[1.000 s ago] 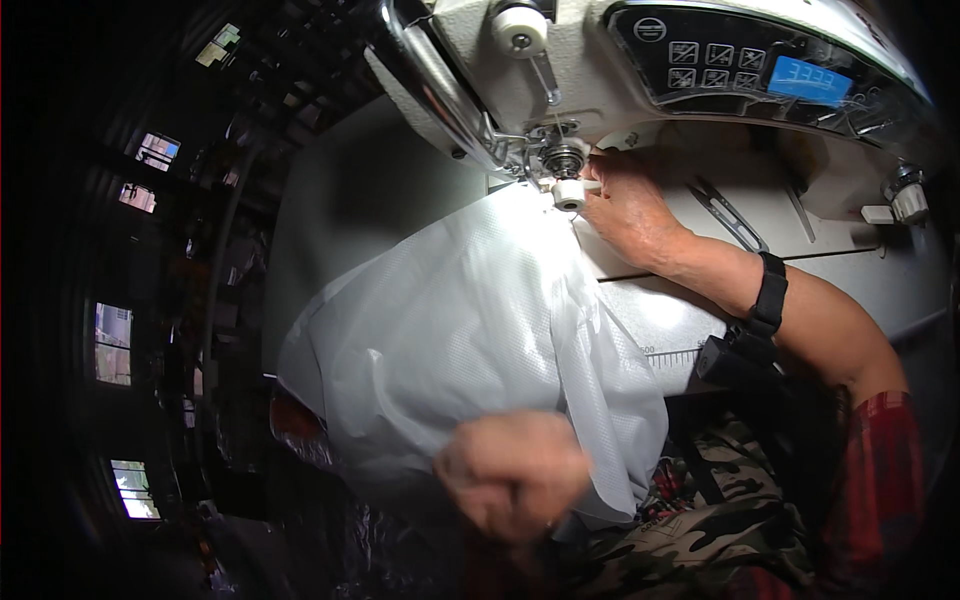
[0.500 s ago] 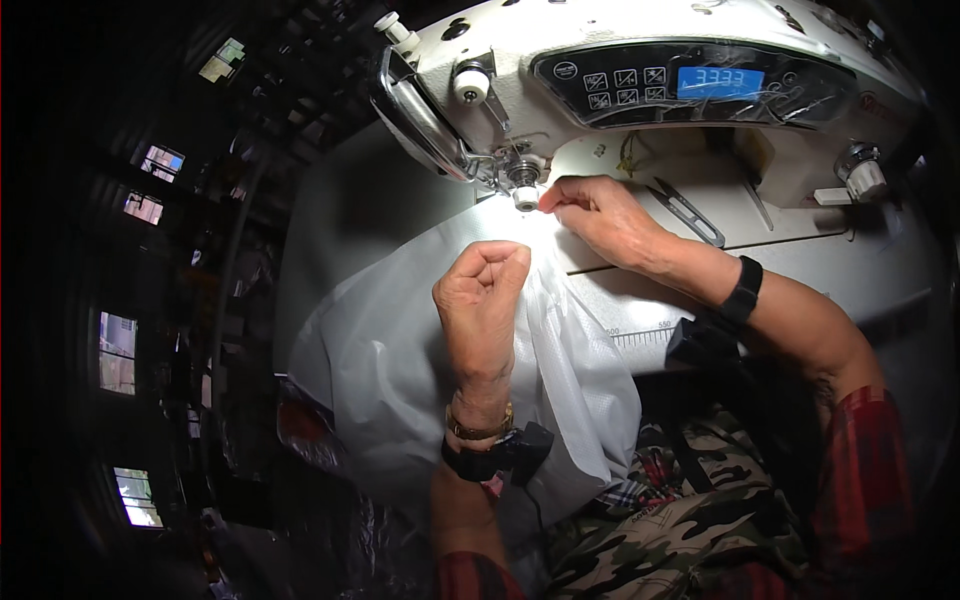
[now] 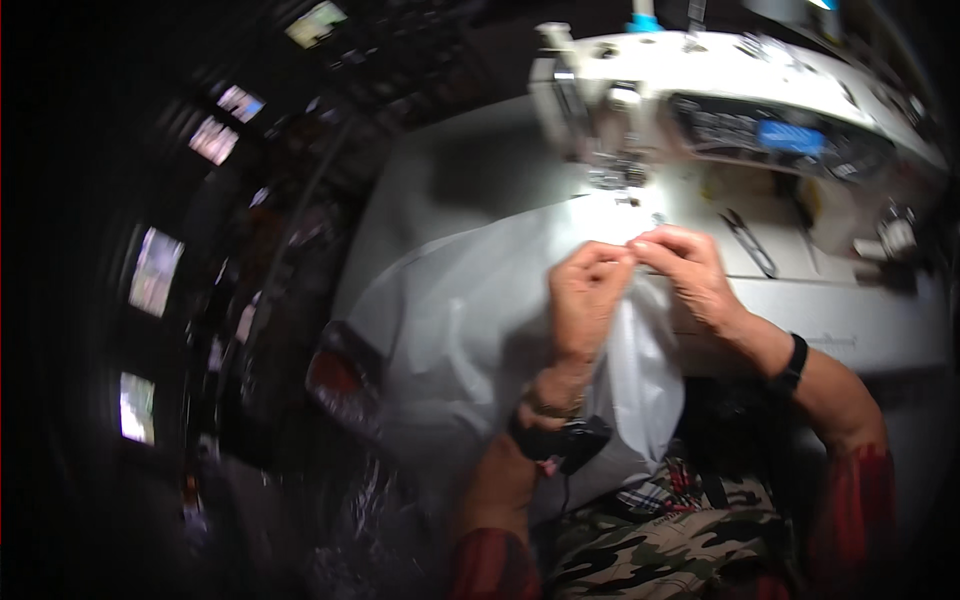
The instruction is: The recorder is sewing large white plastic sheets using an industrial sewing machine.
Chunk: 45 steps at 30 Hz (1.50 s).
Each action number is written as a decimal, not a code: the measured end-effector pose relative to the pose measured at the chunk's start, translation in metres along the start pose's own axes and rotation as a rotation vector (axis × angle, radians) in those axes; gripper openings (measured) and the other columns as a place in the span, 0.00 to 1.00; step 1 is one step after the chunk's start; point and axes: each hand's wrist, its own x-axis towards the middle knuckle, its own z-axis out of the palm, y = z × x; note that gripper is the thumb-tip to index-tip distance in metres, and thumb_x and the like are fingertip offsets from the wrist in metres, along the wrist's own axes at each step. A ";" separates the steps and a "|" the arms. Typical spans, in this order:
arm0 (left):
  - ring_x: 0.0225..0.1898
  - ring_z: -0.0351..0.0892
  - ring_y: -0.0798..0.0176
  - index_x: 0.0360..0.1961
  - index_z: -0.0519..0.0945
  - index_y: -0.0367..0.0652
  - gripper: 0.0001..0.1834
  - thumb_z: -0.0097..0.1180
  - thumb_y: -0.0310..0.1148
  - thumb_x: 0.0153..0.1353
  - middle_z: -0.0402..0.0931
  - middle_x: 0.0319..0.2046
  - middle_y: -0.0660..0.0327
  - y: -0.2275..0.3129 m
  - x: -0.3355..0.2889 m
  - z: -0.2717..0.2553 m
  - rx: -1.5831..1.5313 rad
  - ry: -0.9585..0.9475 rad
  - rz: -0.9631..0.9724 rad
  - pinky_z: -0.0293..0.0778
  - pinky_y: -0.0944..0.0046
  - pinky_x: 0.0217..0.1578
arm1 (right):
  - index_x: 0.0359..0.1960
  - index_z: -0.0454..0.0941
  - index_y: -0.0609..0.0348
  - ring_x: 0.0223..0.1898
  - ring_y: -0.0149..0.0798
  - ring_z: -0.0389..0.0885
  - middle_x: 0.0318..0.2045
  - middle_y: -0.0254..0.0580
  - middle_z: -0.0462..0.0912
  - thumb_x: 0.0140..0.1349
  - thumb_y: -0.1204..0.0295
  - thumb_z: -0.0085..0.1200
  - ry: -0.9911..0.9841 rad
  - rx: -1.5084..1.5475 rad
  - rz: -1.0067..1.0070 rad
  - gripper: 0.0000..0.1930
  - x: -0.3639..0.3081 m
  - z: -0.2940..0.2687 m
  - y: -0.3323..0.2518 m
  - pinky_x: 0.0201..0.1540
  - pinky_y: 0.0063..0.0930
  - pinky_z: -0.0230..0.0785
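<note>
In front of the sewing machine's (image 3: 690,65) needle area (image 3: 618,172), my two hands meet at the fingertips. The fingers of my left hand (image 3: 583,305) are pinched together above a large sheet of white cloth (image 3: 465,300). My right hand (image 3: 698,285) makes a similar pinch, its thumb and forefinger touching the left fingertips. Whatever lies between the fingers is too small and blurred to make out. The cloth spreads over the table to the left, and its folds hang down toward my lap, beneath my left wrist.
Dark thread snips (image 3: 750,245) lie on the machine bed right of my hands, with a thin metal tool (image 3: 806,240) beyond them. The machine's control panel (image 3: 770,135) has a lit blue display. A dark plastic-wrapped bundle (image 3: 340,375) sits by the table's left edge.
The view has shifted, so the machine appears farther up and right. My right hand has left the needle area and come down to meet my left fingertips.
</note>
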 end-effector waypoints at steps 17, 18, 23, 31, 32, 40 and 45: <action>0.28 0.68 0.80 0.34 0.83 0.34 0.03 0.62 0.24 0.61 0.76 0.27 0.72 0.017 0.008 -0.039 0.127 0.175 0.150 0.64 0.79 0.30 | 0.32 0.76 0.71 0.33 0.36 0.81 0.28 0.47 0.85 0.68 0.63 0.43 0.440 -0.120 0.043 0.19 0.055 -0.012 0.040 0.42 0.33 0.70; 0.28 0.70 0.79 0.33 0.83 0.35 0.03 0.63 0.24 0.60 0.77 0.27 0.71 0.019 0.013 -0.044 0.254 0.187 0.155 0.65 0.77 0.32 | 0.32 0.77 0.70 0.33 0.39 0.81 0.29 0.47 0.85 0.67 0.63 0.44 0.460 -0.086 0.064 0.18 0.063 -0.013 0.043 0.42 0.34 0.70; 0.31 0.73 0.72 0.31 0.84 0.34 0.05 0.65 0.25 0.55 0.78 0.27 0.66 0.024 0.049 -0.053 0.634 0.149 0.245 0.68 0.70 0.35 | 0.40 0.76 0.66 0.39 0.52 0.81 0.35 0.53 0.84 0.66 0.66 0.43 0.445 -0.412 0.054 0.14 0.074 -0.021 0.042 0.45 0.40 0.70; 0.30 0.71 0.70 0.31 0.84 0.34 0.07 0.63 0.28 0.53 0.80 0.27 0.64 0.013 0.084 -0.050 0.713 0.008 -0.006 0.66 0.68 0.37 | 0.46 0.75 0.63 0.43 0.59 0.79 0.37 0.60 0.81 0.59 0.75 0.43 0.277 -0.794 0.092 0.14 0.069 -0.021 0.037 0.48 0.47 0.69; 0.29 0.70 0.71 0.30 0.84 0.34 0.07 0.63 0.28 0.53 0.80 0.27 0.64 0.011 0.085 -0.050 0.759 -0.005 -0.010 0.66 0.68 0.37 | 0.46 0.75 0.63 0.43 0.58 0.79 0.36 0.60 0.81 0.59 0.75 0.44 0.275 -0.847 0.033 0.14 0.070 -0.023 0.037 0.48 0.47 0.69; 0.35 0.72 0.74 0.32 0.81 0.36 0.04 0.62 0.24 0.54 0.78 0.31 0.69 -0.014 0.088 -0.046 0.347 -0.008 -0.057 0.66 0.72 0.43 | 0.45 0.75 0.59 0.46 0.58 0.76 0.39 0.60 0.79 0.59 0.72 0.48 0.202 -0.974 0.094 0.13 0.068 -0.023 0.035 0.52 0.50 0.66; 0.41 0.76 0.69 0.40 0.80 0.32 0.08 0.62 0.20 0.58 0.79 0.37 0.61 -0.026 0.094 -0.055 0.213 -0.007 -0.022 0.68 0.69 0.50 | 0.45 0.75 0.57 0.45 0.56 0.77 0.37 0.56 0.80 0.60 0.71 0.46 0.217 -1.016 0.054 0.12 0.069 -0.022 0.039 0.54 0.50 0.64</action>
